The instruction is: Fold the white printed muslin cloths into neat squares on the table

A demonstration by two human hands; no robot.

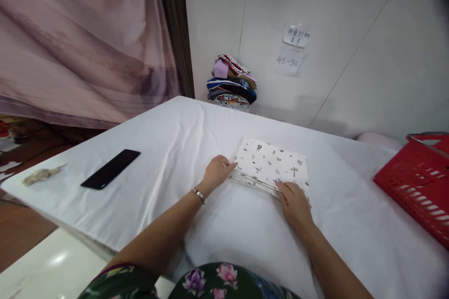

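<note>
A folded white cloth with small printed figures (271, 163) lies flat on the white-covered table (196, 140). My left hand (217, 171) rests at its left edge, fingers curled together with the fingertips against the fold. My right hand (295, 202) lies on the near right corner of the cloth, fingers pressed flat and close together on the fabric. A bracelet sits on my left wrist.
A black phone (111, 168) lies at the table's left, with a small crumpled scrap (42, 174) near the left edge. A red plastic basket (419, 182) stands at the right. A stack of folded clothes (232, 82) sits by the back wall. A pink curtain (80, 42) hangs at left.
</note>
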